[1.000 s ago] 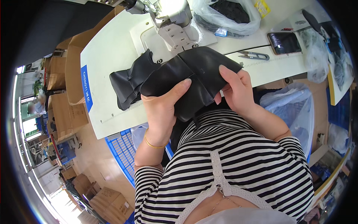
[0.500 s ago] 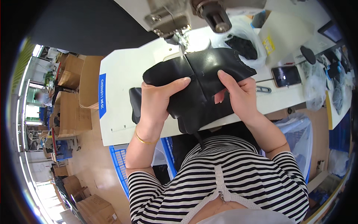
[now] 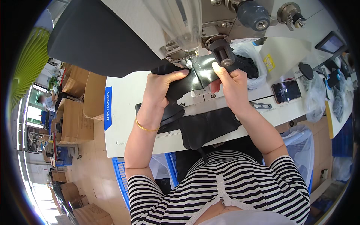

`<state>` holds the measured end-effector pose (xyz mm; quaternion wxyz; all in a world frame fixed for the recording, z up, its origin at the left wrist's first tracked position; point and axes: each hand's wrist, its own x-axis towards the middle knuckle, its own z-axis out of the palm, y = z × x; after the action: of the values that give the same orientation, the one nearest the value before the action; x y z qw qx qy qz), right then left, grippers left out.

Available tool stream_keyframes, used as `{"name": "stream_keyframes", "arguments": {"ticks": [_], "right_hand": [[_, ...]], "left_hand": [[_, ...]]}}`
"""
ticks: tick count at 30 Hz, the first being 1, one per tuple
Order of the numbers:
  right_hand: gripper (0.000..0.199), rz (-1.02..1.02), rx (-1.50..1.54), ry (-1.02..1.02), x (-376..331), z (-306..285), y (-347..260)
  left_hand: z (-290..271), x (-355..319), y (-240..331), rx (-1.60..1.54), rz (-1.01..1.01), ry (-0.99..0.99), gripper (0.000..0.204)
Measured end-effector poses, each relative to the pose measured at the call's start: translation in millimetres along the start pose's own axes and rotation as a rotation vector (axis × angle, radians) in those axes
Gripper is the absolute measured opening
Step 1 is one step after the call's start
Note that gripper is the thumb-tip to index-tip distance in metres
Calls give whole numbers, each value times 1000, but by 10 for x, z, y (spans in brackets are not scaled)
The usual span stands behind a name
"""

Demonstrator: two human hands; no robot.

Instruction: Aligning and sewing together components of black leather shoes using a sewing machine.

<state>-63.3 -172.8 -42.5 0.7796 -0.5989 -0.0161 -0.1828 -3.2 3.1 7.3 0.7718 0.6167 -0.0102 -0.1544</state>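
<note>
A shiny black leather-like piece [image 3: 192, 83] with a seam down its middle is stretched between my two hands, beneath the needle area of a sewing machine [image 3: 219, 33]. My left hand [image 3: 159, 85] pinches its left part, thumb on top and fingers hidden below. On the right side, my right hand [image 3: 234, 85] grips it the same way, thumb near the machine's dark round knob. Part of the piece's far edge is hidden by the machine head. More black material [image 3: 210, 129] lies at the table's near edge, below my hands.
The white table [image 3: 122, 112] carries a dark-screened phone [image 3: 286, 92] and a grey slotted tool [image 3: 260, 106] at right. A clear plastic bag [image 3: 258, 80] with black pieces stands behind my right hand. Blue baskets [image 3: 122, 180] stand below; cardboard boxes [image 3: 77, 120] are at left.
Both hands have moved away from me with the black piece, up under the machine head. My view has tilted up, and the black material at the table edge shows more.
</note>
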Motion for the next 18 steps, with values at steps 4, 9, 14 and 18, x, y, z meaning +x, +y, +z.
{"name": "stream_keyframes", "arguments": {"ticks": [4, 9, 14, 18], "right_hand": [[36, -16, 22, -4, 18, -16, 34], [35, -5, 63, 8, 18, 11, -7], [35, -35, 34, -14, 22, -9, 20], [36, -43, 19, -19, 14, -9, 12]], "left_hand": [[13, 36, 25, 41, -10, 10, 13], [22, 58, 14, 37, 57, -21, 13], [-2, 77, 8, 32, 44, -30, 12], [-1, 70, -6, 25, 54, -34, 12]]}}
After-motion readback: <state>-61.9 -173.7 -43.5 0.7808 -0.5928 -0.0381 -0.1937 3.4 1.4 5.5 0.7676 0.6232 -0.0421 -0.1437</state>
